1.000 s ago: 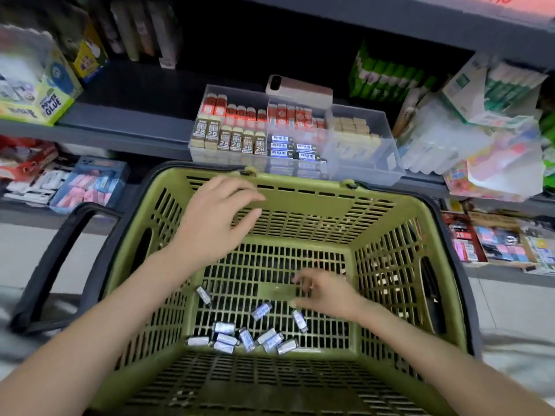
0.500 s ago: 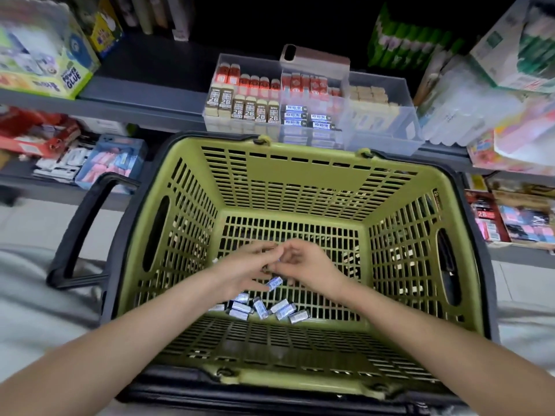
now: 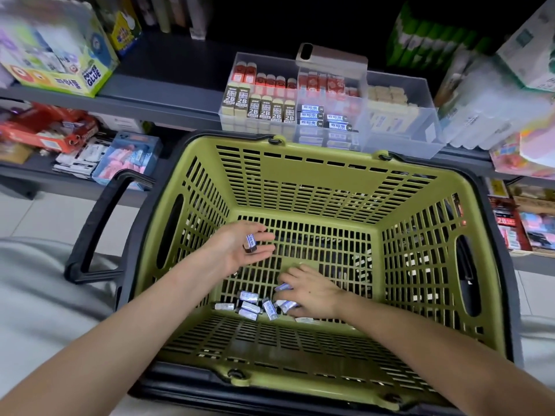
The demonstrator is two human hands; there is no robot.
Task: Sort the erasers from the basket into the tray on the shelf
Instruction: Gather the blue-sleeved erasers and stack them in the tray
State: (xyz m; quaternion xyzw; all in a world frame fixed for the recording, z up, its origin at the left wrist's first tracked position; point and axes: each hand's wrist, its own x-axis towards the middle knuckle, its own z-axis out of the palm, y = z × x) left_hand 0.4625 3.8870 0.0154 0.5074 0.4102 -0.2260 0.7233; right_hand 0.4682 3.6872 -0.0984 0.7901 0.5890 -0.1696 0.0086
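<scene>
A green plastic basket [image 3: 303, 159] stands in front of me, with several small blue-and-white erasers [image 3: 250, 306] heaped on its near floor. My left hand [image 3: 237, 250] hovers above the basket floor, palm turned up and fingers nearly straight, with one blue-and-white eraser [image 3: 250, 243] lying in it. My right hand [image 3: 310, 291] is down at the right end of the heap, its fingertips pinching an eraser [image 3: 283, 286]. On the shelf behind the basket sits the clear divided tray [image 3: 420, 135], partly filled with rows of erasers.
A black basket handle [image 3: 96, 223] hangs down on the left. A phone [image 3: 332, 57] rests on the tray's back edge. A glue box [image 3: 57, 55] stands on the shelf at left, packaged goods [image 3: 492, 106] crowd the right, and more stationery [image 3: 126, 157] fills the lower shelf.
My hands met over the heap, then parted. The left hand has lifted away to the left with an eraser in its palm, and the right has dropped back onto the heap.
</scene>
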